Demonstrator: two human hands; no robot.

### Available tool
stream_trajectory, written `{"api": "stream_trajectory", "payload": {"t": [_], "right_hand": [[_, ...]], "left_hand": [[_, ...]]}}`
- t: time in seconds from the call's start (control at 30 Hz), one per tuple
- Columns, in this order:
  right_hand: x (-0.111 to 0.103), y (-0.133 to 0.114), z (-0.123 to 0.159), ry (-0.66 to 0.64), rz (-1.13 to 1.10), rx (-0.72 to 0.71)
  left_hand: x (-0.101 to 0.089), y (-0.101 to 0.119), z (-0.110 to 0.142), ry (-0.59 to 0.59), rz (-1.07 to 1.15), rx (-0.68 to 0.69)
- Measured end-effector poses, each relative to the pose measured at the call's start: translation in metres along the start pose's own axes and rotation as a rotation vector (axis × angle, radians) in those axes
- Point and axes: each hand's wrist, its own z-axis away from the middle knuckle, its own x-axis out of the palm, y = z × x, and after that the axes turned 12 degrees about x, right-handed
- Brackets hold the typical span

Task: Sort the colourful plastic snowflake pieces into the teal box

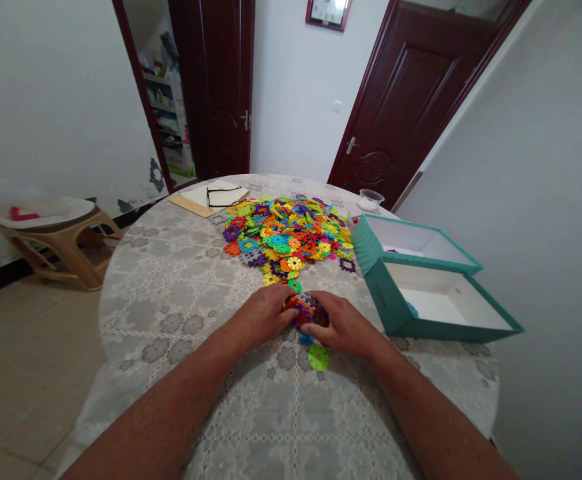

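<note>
Round table (181, 293) keeps the plastic disc pile (285, 233) close; my left hand (263, 313) and right hand (343, 328) squeeze a disc ball (307, 309) between them, steady.

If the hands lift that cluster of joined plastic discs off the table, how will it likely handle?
The cluster, cupped between left hand and right hand, looks like thin slotted plastic, so probably light. Being clipped together from separate pieces, it may shed parts if squeezed. Its bumpy shape seems unlikely to roll on the tablecloth.

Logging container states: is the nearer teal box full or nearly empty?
Nearly empty: the nearer teal box shows a bare white floor, with one small blue piece by its left wall.
</note>
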Motion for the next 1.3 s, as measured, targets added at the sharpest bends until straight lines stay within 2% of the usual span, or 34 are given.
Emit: {"api": "stream_trajectory", "payload": {"t": [0.17,0.3,0.4,0.6,0.97,1.13,1.3], "right_hand": [[0.004,0.003,-0.003,0.041,-0.011,0.031],[-0.003,0.006,-0.002,0.127,0.033,0.019],[-0.009,0.008,0.0,0.186,0.078,0.014],[-0.007,0.011,-0.001,0.078,0.048,0.065],[-0.003,0.01,-0.003,0.07,0.016,0.088],[0.002,0.01,-0.004,0.071,0.019,0.094],[-0.001,0.007,-0.005,0.1,0.045,0.115]], "left_hand": [[0.004,0.0,0.0,-0.011,0.04,0.03],[0.008,0.003,-0.001,0.021,0.112,0.07],[0.01,0.004,0.0,0.066,0.145,0.036],[0.016,-0.001,0.001,0.077,0.119,-0.017],[0.012,0.011,0.004,-0.028,0.177,0.017],[0.013,0.015,0.01,-0.005,0.188,0.075],[0.016,0.008,0.01,-0.022,0.166,0.081]]}}
